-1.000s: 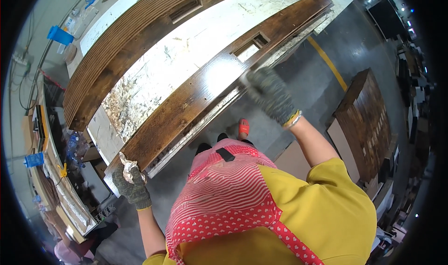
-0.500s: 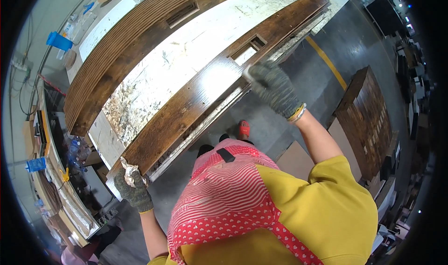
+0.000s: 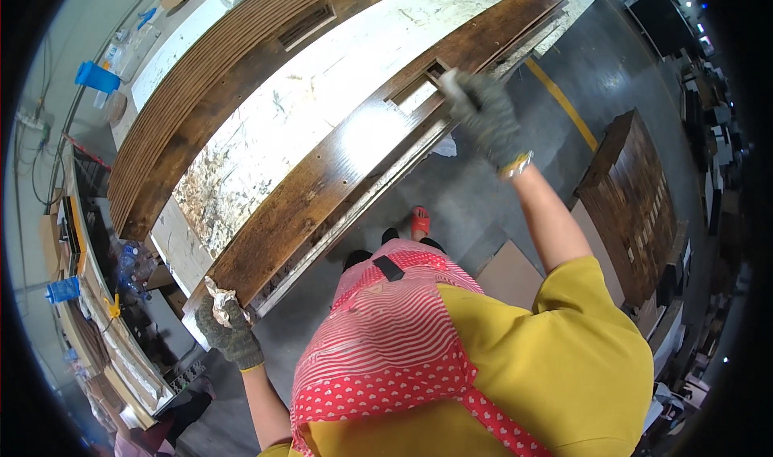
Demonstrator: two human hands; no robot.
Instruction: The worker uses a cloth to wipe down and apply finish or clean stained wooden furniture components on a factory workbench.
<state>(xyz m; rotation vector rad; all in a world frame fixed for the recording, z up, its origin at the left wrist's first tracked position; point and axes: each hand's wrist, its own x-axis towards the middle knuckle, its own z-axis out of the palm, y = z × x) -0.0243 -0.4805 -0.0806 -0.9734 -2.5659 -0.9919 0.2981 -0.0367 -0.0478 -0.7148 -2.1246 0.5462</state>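
Right hand [image 3: 487, 119], gripping a blurred pale pad [image 3: 452, 85], has moved farther along the brown board [image 3: 298, 199], beside its cutout [image 3: 419, 93]. Left hand [image 3: 231, 334] holds crumpled cloth [image 3: 221, 297]; the board lies on the white table [image 3: 322, 78].

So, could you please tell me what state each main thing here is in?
Whitish wad, crumpled, held
Left grip, gloved, closed on the wad
Pale pad, held, blurred
Right grip, gloved, blurred, closed on the pad
Worktable, smeared with brown
Slotted wooden board, lying on the worktable, glossy
Ribbed wooden board, resting on the worktable
Striped apron, worn
Red slipper, worn
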